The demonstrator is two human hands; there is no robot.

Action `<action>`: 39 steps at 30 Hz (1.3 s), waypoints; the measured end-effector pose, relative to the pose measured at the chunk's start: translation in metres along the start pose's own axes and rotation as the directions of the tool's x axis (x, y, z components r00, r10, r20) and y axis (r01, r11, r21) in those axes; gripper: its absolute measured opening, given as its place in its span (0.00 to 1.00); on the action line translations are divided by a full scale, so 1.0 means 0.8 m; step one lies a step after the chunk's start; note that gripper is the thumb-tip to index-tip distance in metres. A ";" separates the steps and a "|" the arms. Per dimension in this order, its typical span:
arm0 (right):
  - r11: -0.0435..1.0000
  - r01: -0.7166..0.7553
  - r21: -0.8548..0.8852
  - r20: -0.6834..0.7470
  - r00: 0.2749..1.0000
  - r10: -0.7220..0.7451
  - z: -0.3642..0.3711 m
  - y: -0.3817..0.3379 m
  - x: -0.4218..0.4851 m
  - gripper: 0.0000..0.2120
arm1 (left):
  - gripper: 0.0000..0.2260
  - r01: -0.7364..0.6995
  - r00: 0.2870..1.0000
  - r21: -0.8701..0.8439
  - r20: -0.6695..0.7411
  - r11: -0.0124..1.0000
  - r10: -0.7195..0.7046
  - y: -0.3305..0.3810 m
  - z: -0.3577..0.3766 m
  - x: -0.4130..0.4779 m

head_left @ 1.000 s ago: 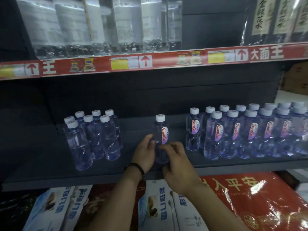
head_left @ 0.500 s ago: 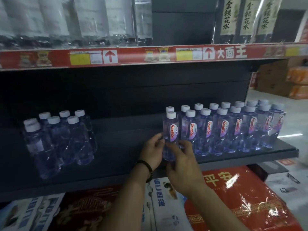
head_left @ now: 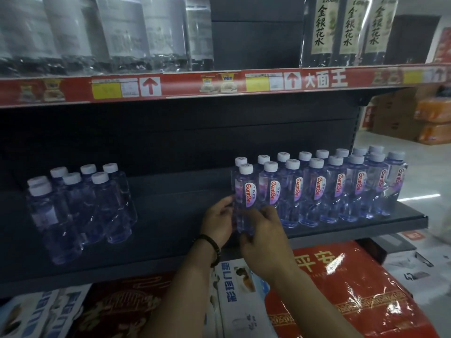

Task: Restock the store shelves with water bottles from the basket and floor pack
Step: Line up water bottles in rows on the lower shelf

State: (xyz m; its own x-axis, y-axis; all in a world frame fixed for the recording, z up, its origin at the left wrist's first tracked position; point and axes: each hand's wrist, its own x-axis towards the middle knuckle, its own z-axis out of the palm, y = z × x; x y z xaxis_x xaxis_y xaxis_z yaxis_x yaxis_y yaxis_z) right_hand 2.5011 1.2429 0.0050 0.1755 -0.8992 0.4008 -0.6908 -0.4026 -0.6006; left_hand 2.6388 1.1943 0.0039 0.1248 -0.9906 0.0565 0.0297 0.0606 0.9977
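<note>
Left hand (head_left: 218, 222) and right hand (head_left: 262, 237) are both gripping the lower body of one upright water bottle (head_left: 244, 191), fingers curling around it. It is standing near the shelf (head_left: 170, 215) front edge, at the left end of the bottle row (head_left: 317, 189).

On the shelf (head_left: 170, 215), a bottle pack (head_left: 83, 203) stands left, a two-deep bottle row (head_left: 329, 189) right, well apart.

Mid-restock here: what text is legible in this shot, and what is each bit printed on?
"Ganten": label of the small clear water bottle at the row's left end, and of the row of matching bottles.
"大面王": red shelf-edge strip.
"金银花水": tall dark bottles, upper shelf.
"平安": red plastic-wrapped pack below.
Yellow price tags: too blurred.
</note>
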 end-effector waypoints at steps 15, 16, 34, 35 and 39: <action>0.884 -0.113 0.454 0.215 0.976 0.014 0.111 -0.123 0.014 0.14 | 0.12 -0.157 0.733 0.770 -0.329 0.618 0.596 0.036 -0.224 -0.085; 0.869 -0.117 0.480 0.224 0.974 0.007 0.125 -0.133 0.016 0.13 | 0.10 -0.143 0.707 0.773 -0.357 0.618 0.610 0.035 -0.241 -0.092; 0.756 -0.064 0.652 0.335 0.918 -0.211 0.237 -0.218 0.032 0.27 | 0.33 -0.069 0.895 0.504 -0.350 0.861 0.277 0.014 -0.297 -0.121; 0.753 -0.067 0.655 0.343 0.914 -0.217 0.236 -0.217 0.033 0.28 | 0.34 -0.059 0.894 0.488 -0.361 0.871 0.263 0.016 -0.294 -0.120; 0.734 -0.055 0.677 0.316 0.923 -0.222 0.225 -0.205 0.038 0.28 | 0.27 -0.068 0.889 0.430 -0.384 0.900 0.250 0.019 -0.298 -0.116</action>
State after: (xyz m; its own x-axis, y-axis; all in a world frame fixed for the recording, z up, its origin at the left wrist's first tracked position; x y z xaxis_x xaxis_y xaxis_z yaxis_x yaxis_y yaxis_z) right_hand 2.7458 1.2512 -0.0086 0.5368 -0.7942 0.2848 -0.0415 -0.3619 -0.9313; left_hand 2.8645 1.3167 0.0052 0.4991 -0.8182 0.2854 -0.4080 0.0687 0.9104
